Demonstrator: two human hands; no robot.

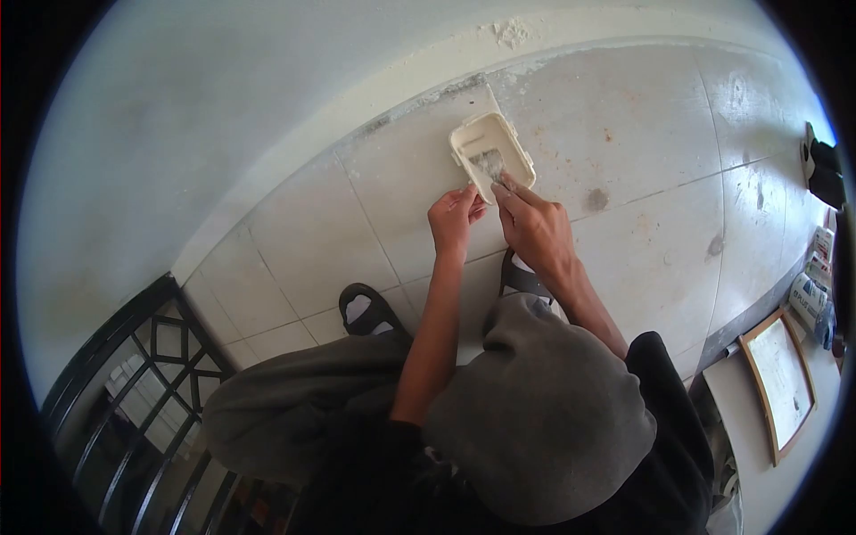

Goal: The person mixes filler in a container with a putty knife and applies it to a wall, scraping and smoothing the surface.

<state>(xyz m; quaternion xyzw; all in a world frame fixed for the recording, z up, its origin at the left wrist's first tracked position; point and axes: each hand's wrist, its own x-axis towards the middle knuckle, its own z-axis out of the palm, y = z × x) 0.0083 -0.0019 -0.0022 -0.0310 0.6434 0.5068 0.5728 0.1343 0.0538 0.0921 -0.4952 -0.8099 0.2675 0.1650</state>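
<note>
A shallow cream plastic tub (481, 130) with rounded corners and tabs on its rim is in front of me, near the foot of the wall. My left hand (454, 220) pinches the tub's near left edge between thumb and fingers. Closed around the handle of a putty knife (488, 162) is my right hand (538, 225). The knife's wide blade lies inside the tub, smeared with pale material. Most of the handle is hidden by my fingers.
Stained floor tiles (615, 134) run along a wall (169, 116) with a rough lower band. A black metal railing (134, 401) stands at the lower left. To the right are a wood-framed board (780, 383), packages (810, 301) and dark shoes (825, 169).
</note>
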